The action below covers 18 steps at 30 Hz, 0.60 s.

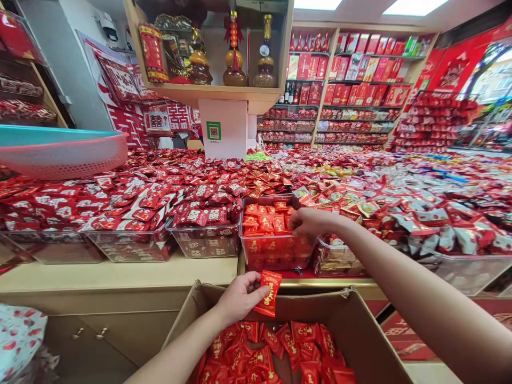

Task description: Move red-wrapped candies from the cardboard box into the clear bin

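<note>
Between the thumb and fingers of my left hand (242, 295) is a red candy packet (269, 293) with gold lettering, held upright above an open cardboard box (332, 312). Several similar red packets (262, 356) lie inside that box. My right hand (307, 221) reaches over the right rim of a clear plastic bin (278, 250) full of small red packets (264, 222). Its fingers curl down among them at the bin's right side. The fingertips are partly hidden, so whatever they pinch does not show.
More clear bins of wrapped sweets flank this one, including a bin of dark red packets (208, 237) and a bin at the right (338, 258). A pink basket (66, 154) rests on the heap at left. Above hangs a display cabinet (208, 93) with bottles.
</note>
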{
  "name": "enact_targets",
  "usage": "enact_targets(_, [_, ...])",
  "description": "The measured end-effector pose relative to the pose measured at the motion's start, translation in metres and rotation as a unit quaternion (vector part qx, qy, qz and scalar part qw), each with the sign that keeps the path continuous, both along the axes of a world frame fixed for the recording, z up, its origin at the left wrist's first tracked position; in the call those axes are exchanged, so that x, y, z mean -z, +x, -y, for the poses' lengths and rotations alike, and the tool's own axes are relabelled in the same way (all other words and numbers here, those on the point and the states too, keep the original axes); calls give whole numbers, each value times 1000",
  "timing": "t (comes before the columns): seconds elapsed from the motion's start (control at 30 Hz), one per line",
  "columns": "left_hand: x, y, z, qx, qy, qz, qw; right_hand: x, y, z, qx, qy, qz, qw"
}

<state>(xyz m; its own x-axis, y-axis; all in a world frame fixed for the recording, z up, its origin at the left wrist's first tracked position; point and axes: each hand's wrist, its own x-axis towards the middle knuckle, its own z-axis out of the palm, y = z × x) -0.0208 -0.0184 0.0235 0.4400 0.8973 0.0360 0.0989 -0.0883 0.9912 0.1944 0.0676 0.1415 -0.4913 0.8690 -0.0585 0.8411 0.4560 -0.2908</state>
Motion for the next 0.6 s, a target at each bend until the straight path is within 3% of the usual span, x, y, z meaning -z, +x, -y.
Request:
enact_targets(0.3, [-1, 0, 0, -16, -9, 7, 1000, 0, -2, -14, -27, -123, -67, 990])
enact_targets(0.6, [1, -2, -2, 18, 37, -31, 999, -2, -8, -7, -4, -74, -13, 997])
